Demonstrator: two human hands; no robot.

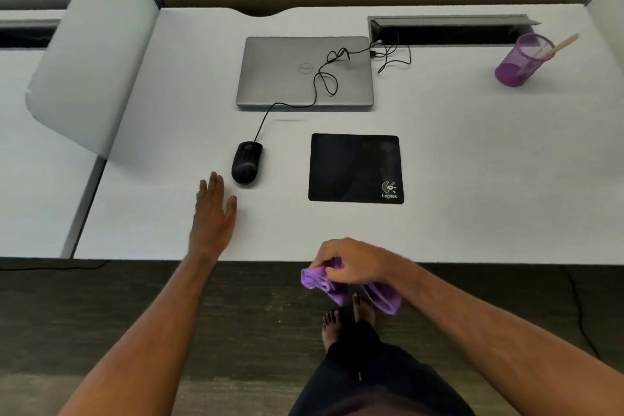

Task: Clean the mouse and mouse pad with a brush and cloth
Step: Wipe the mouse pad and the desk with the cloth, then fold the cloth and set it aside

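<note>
A black wired mouse (247, 162) lies on the white desk (472, 152), left of a black mouse pad (351, 167) with a logo in its near right corner. My left hand (213, 213) rests flat and open on the desk just in front and left of the mouse, not touching it. At the desk's front edge my right hand (347, 262) grips a bunched purple cloth (324, 282) that hangs below the edge. A brush with a wooden handle (557, 44) stands in a purple mesh cup (521, 61) at the far right.
A closed grey laptop (287, 78) sits behind the mouse, with the mouse cable (317, 84) looped over its lid toward an open cable tray (449, 31). A white divider panel (91, 61) bounds the desk on the left. My bare feet (347, 317) stand on dark carpet below.
</note>
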